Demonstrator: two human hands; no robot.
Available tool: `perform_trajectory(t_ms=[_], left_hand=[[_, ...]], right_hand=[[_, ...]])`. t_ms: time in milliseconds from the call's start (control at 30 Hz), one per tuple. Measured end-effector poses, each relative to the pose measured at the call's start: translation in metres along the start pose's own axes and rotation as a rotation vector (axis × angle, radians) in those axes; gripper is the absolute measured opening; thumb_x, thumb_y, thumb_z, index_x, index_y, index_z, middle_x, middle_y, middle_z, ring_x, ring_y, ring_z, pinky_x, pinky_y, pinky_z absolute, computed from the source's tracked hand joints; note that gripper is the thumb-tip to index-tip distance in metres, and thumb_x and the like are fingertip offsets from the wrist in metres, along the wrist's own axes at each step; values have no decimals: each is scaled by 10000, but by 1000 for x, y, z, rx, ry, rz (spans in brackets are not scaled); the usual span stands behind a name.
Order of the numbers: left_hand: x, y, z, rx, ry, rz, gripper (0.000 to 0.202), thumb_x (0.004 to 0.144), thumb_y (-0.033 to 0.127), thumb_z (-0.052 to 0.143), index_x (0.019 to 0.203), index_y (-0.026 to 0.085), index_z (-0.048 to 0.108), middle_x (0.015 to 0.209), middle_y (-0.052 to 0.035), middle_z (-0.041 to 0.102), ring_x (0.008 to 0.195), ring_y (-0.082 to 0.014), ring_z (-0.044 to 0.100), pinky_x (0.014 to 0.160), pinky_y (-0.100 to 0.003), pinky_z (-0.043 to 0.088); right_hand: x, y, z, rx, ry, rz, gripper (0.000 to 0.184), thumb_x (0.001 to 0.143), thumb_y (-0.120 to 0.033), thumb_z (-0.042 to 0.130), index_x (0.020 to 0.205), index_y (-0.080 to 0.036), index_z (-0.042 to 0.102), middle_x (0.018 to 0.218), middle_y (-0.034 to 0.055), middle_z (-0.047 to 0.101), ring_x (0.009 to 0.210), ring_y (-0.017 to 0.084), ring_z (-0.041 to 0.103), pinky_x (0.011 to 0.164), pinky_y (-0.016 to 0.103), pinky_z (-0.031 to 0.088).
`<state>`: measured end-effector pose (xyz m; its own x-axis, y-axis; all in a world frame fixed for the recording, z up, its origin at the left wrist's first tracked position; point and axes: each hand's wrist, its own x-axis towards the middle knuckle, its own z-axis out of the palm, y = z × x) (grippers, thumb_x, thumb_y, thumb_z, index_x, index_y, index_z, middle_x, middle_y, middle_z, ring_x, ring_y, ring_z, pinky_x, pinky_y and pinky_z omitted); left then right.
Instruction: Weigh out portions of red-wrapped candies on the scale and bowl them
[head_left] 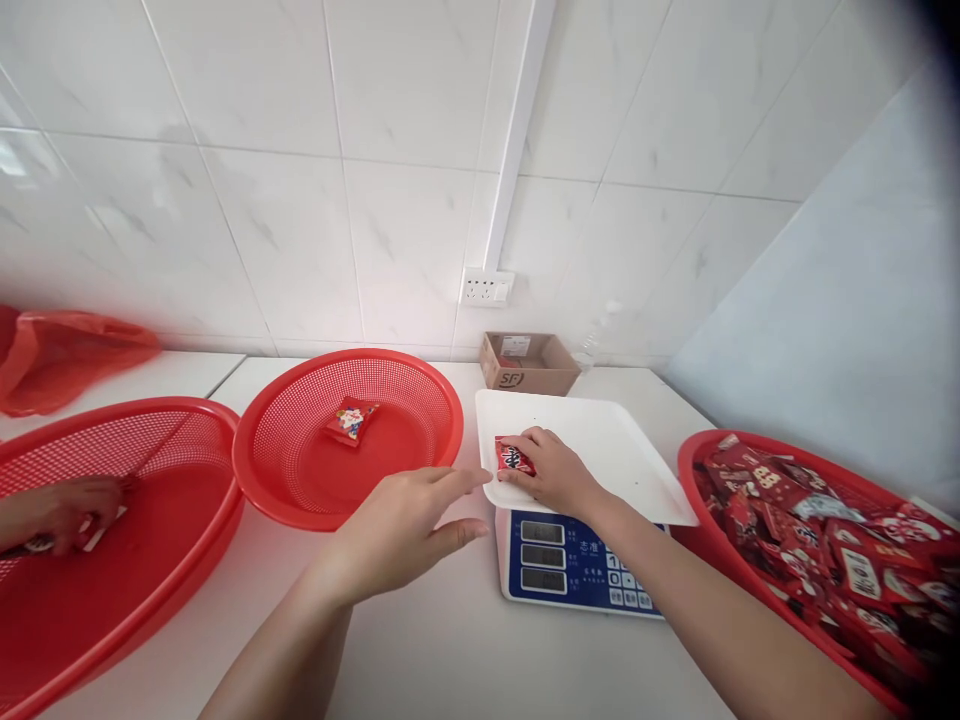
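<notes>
My right hand [550, 468] is closed on a small red snack packet [511, 456] at the left edge of the white weighing tray [600, 440]. Below that tray is the digital scale [577, 560], with its blue panel of displays and keys. My left hand [409, 530] hovers just left of the tray, fingers stretched out and thumb apart, with nothing in it. Behind it stands a round red plastic basket [420, 430] with a red packet [350, 421] lying in it. To the right, another red basket [694, 450] is heaped with red packets [810, 550].
At the left, another person's hand [79, 500] grips a packet inside a large red basket [187, 590]. A red plastic bag [67, 350] lies at the back left. A small cardboard box [529, 365] stands by the tiled wall, below a power socket [486, 288].
</notes>
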<state>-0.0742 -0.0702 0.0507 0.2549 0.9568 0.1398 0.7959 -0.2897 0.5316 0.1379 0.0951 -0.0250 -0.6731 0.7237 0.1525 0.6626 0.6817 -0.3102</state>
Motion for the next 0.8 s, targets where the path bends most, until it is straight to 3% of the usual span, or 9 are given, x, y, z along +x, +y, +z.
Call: perform_trajectory(t_ms=[300,500,633,800], left_hand=[[0,0,2,8,-64,75,423,930,419,475,1338,308,453,1157,-33,652,1010,-232,628,797,-331,492],[-3,0,0,23,-149,119,409,940,414,452,1332,297,467,1142,-47,654,1032,-246,613,819,-345,480],[-1,1,2,36,-162,135,410,931,400,476,1326,291,467,1130,-55,654,1028,-254,613,811,-345,480],[-1,2,5,74,-105,154,413,929,367,491,1330,276,453,1144,-61,639,1026,-258,609,813,-351,479]], right_hand=[[9,6,1,70,48,68,373,825,-553,566,1001,-229,626,954,51,630,881,228,586,777,340,425],[32,1,-12,456,329,250,384,743,-603,580,782,-225,632,797,14,646,775,208,570,713,312,392],[63,-28,-16,572,397,269,511,778,-693,459,737,-203,597,679,2,584,675,178,535,616,288,378],[95,-87,1,734,317,204,547,780,-731,438,704,-201,554,631,-6,553,605,158,531,578,283,417]])
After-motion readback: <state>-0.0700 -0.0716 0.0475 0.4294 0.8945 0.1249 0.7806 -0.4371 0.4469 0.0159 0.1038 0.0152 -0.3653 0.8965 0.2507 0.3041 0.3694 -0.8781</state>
